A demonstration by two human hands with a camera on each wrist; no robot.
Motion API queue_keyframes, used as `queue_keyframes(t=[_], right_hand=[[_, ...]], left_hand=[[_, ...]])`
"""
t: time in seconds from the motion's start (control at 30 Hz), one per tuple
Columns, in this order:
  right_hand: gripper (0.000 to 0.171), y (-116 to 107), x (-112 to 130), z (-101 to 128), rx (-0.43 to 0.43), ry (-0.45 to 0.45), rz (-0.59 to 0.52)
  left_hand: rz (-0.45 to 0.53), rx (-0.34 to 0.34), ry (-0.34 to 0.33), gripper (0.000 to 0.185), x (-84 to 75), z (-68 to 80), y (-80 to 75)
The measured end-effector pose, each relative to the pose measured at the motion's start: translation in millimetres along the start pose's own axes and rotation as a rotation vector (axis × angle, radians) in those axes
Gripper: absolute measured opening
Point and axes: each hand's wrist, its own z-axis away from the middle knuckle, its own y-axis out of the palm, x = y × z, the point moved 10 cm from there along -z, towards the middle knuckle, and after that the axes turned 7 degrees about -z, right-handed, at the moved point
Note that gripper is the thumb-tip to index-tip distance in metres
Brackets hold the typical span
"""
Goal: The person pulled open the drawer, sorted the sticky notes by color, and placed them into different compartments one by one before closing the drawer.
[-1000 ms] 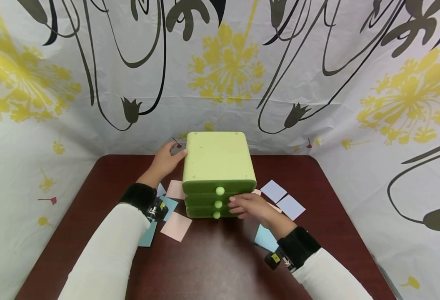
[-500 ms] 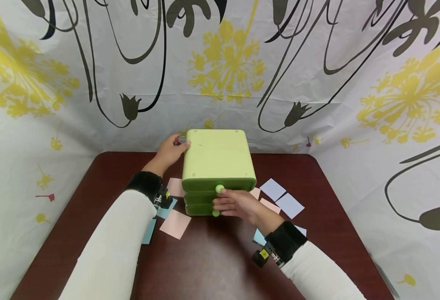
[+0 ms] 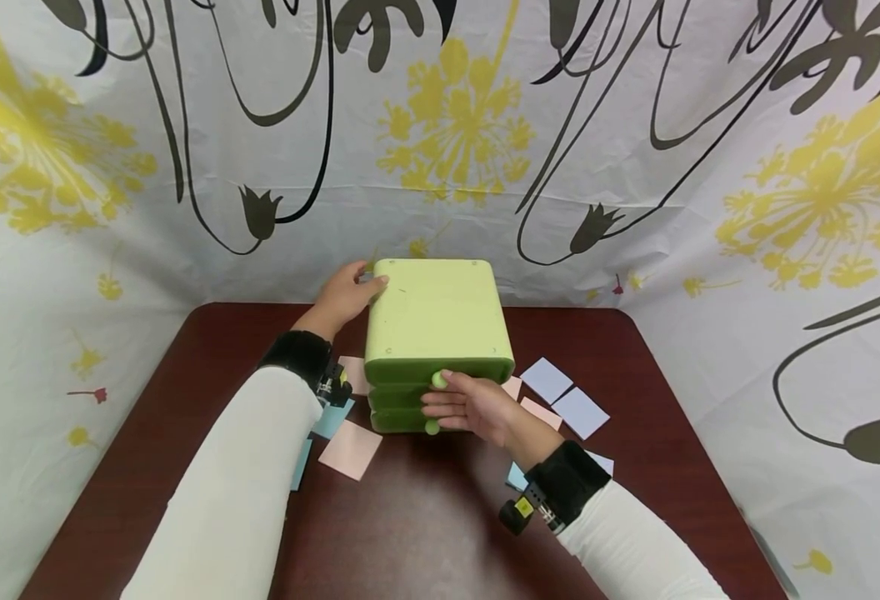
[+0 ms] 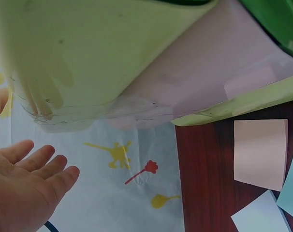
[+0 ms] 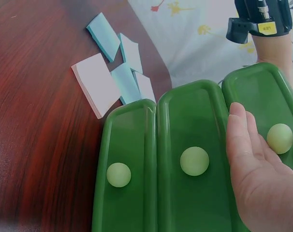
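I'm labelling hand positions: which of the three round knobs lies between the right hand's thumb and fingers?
The top knob: the right hand frames it alone, while the middle knob and bottom knob sit lower, outside that gap.

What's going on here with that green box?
A person has both hands at a small green drawer cabinet on a dark red table. The left hand is at its left side; the right hand is at the top knob, though whether it pinches it is unclear. Pastel paper squares lie on both sides.
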Motion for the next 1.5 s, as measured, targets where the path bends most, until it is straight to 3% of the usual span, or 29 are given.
queue_keyframes(t=[0.47,0.73,1.1,1.5], right_hand=[[0.052,1.2,-6.8,-4.3,-0.001,0.022,-0.071],[0.053,3.3,-8.6,-3.2,-0.022,0.022,-0.085],[0.055,4.7,-13.2,0.0,-0.035,0.009,-0.086],[0.055,9.4,-17.3,11.6,0.011,0.003,-0.026]], left_hand=[[0.151,0.128,-0.034,0.067,-10.9,-4.5,7.2],[0.186,0.104,-0.011,0.056,-7.7,-7.0,10.4],[0.155,0.067,-0.002,0.061,-1.2,-10.9,12.4],[0.161,0.047,0.019,0.062,0.2,-12.6,11.1]])
